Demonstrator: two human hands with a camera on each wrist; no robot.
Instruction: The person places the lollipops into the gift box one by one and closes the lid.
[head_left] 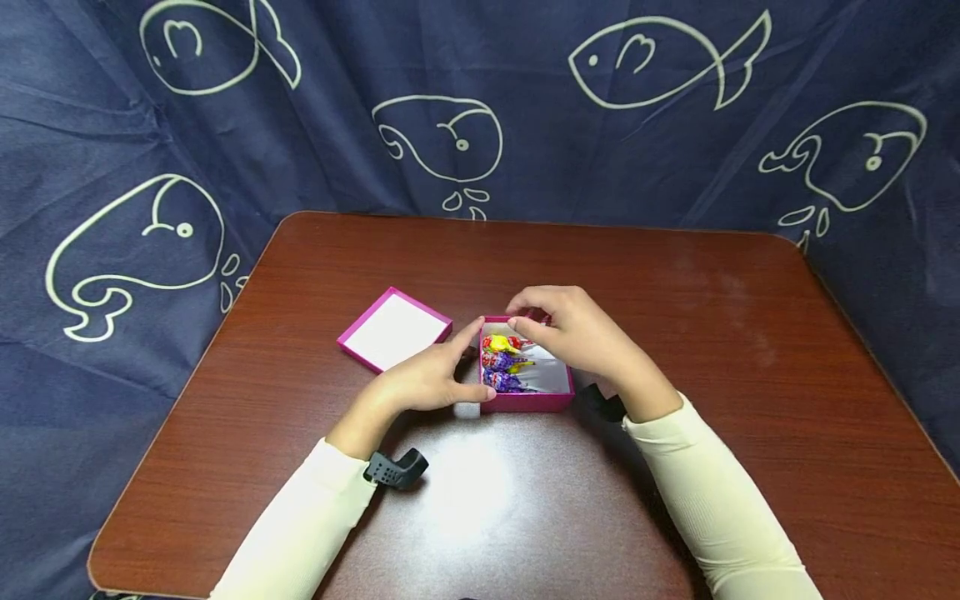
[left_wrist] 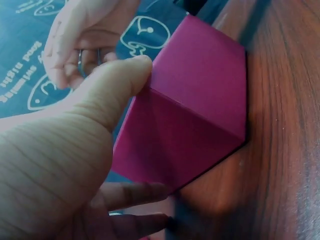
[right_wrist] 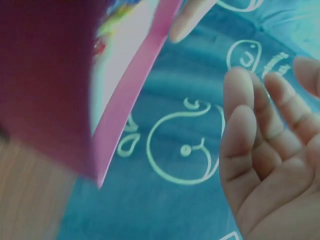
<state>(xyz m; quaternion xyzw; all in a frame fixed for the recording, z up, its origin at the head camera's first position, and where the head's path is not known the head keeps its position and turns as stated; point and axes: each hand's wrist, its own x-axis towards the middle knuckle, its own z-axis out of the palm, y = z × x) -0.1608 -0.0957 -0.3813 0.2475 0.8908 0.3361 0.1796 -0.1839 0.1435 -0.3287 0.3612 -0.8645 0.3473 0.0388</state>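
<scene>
A magenta box (head_left: 527,403) without its lid stands on the table. Several wrapped candies that look like lollipops, among them a yellow one (head_left: 498,342) and a purple one (head_left: 501,381), lie along its left side. My left hand (head_left: 422,377) holds the box from the left, thumb on the front corner and index finger at the back corner. In the left wrist view the thumb (left_wrist: 125,75) presses on the box's upper edge. Above the box's back right part hovers my right hand (head_left: 577,327), fingers loosely bent. The right wrist view shows nothing in its palm.
The magenta lid (head_left: 364,316) lies with its white inside up, left of the box and behind my left hand. Beneath everything is a brown wooden table (head_left: 675,283). A dark blue cloth (head_left: 540,150) with white fish and whale drawings hangs behind it.
</scene>
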